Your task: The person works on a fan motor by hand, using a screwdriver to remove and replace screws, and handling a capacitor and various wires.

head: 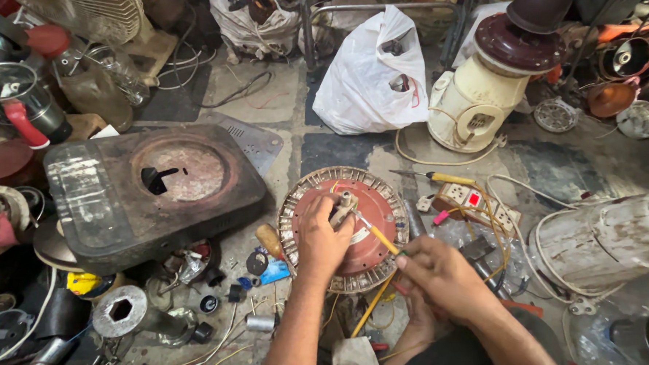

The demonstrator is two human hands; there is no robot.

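Far left, a dark, worn rectangular metal housing with a round rusty recess is lying on the concrete floor. Beside it, a round reddish-brown motor disc ringed with a pale slotted metal rim is resting flat on the floor. The left hand is pressing on the disc, its grip closing around the small beige hub at the centre. The right hand is pinching a yellow-handled screwdriver, tip angling toward the hub. Further right, a second yellow-handled screwdriver and a beige power strip with a red switch are lying near a cream motor body.
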